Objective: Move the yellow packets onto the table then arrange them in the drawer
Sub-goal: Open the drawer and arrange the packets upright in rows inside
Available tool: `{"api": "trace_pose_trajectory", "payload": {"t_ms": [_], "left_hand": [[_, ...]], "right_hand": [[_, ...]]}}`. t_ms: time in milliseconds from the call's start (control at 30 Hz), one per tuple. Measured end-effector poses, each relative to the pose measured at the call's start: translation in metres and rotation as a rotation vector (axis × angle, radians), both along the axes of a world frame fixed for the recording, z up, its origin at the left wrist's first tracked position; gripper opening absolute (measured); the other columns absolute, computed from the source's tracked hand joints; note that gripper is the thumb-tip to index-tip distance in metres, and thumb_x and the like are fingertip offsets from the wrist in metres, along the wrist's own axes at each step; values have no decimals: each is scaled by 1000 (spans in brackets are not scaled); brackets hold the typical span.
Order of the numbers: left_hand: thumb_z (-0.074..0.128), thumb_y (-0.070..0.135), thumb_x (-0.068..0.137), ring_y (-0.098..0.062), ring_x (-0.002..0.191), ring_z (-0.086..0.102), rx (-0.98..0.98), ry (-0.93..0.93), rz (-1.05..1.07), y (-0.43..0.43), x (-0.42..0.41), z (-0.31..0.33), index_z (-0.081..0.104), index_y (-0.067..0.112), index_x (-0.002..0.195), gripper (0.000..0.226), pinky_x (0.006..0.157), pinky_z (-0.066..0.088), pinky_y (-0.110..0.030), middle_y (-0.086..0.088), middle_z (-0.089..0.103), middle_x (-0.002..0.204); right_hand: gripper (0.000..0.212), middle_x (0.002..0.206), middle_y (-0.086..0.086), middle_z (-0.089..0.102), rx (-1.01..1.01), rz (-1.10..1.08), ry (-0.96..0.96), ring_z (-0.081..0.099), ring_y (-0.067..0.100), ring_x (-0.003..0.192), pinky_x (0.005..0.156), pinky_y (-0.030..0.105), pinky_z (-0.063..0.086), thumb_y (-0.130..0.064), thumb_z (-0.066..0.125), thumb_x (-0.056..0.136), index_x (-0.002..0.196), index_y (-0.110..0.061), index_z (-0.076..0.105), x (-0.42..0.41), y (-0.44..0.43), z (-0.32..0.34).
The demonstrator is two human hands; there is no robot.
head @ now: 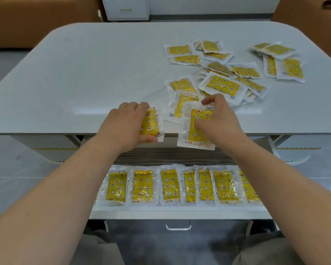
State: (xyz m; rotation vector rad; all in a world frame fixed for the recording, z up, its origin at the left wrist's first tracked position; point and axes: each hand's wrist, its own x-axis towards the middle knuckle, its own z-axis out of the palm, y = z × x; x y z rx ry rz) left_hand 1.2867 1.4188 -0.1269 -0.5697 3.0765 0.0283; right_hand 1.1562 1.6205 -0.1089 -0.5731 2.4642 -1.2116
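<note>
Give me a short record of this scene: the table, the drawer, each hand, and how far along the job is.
table: loose packets scattered on its right half
drawer: open, with a row of packets laid side by side
left hand: grips a yellow packet at the table's front edge
right hand: holds a second yellow packet overhanging that edge
stage: partly done, many packets not yet in the drawer
</note>
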Motion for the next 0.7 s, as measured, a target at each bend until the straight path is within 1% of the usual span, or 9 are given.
{"api": "trace_pose_trajectory", "payload": {"t_ms": [67, 133, 200, 267, 367, 433, 500, 600, 700], "left_hand": [[68, 79, 68, -29, 121, 47, -47, -8, -7, 1, 0, -1, 30, 22, 150, 107, 97, 45, -44, -8, 52, 131], [68, 81, 66, -29, 118, 46, -81, -17, 14, 1, -1, -1, 32, 21, 149, 108, 96, 45, -43, -9, 50, 125], [75, 78, 62, -26, 108, 49, -42, 5, 39, 3, -2, 1, 42, 19, 135, 99, 89, 45, -40, -5, 51, 115], [83, 70, 60, -22, 93, 52, 64, 30, 65, 4, -2, 7, 46, 20, 114, 82, 76, 45, -36, 0, 52, 101], [86, 56, 66, -16, 80, 60, 290, 1, 101, 1, 3, 20, 55, 22, 91, 53, 72, 54, -40, 5, 61, 87], [88, 43, 69, -13, 84, 65, 430, -110, 133, -1, 10, 29, 64, 25, 90, 37, 80, 57, -42, 8, 69, 88], [89, 37, 71, -13, 89, 65, 442, -289, 132, -2, 17, 32, 64, 28, 96, 36, 87, 56, -42, 9, 68, 95], [87, 32, 75, -17, 92, 66, 388, -545, 117, -3, 22, 26, 64, 26, 102, 36, 90, 56, -42, 6, 68, 100], [87, 26, 76, -20, 89, 70, 390, -746, 147, -13, 23, 13, 65, 22, 102, 34, 81, 61, -37, 1, 69, 101]], "right_hand": [[53, 92, 1, 66, -38, 31, -27, 67, 21, 67, 56, 36, 55, -12, 66, 83, 124, -37, 44, 4, -2, 2], [55, 90, 1, 66, -66, 94, -29, 60, 12, 55, 47, 27, 50, -12, 67, 82, 125, -39, 45, 7, -4, 4], [49, 88, -6, 65, -68, 185, -20, 56, 2, 49, 46, 19, 46, -12, 69, 82, 120, -37, 52, 11, -5, 6], [37, 87, -10, 67, -43, 304, -33, 62, -1, 55, 53, 18, 52, -13, 71, 81, 110, -32, 59, 14, -5, 10], [24, 89, -4, 73, 88, 504, -111, 72, 9, 75, 72, 33, 63, -14, 75, 80, 99, -27, 66, 16, -3, 12], [18, 89, -1, 74, 218, 613, -132, 74, 15, 79, 77, 41, 63, -17, 76, 81, 95, -25, 68, 19, -3, 7], [16, 90, 0, 74, 322, 668, -145, 74, 20, 79, 74, 44, 63, -18, 75, 83, 94, -25, 68, 24, -4, -2], [18, 95, -1, 71, 410, 682, -138, 72, 20, 82, 71, 37, 64, -14, 71, 87, 99, -26, 65, 34, -11, -25], [31, 102, -2, 66, 449, 638, -149, 68, 18, 84, 68, 31, 61, -6, 66, 89, 114, -25, 62, 43, -20, -52]]}}
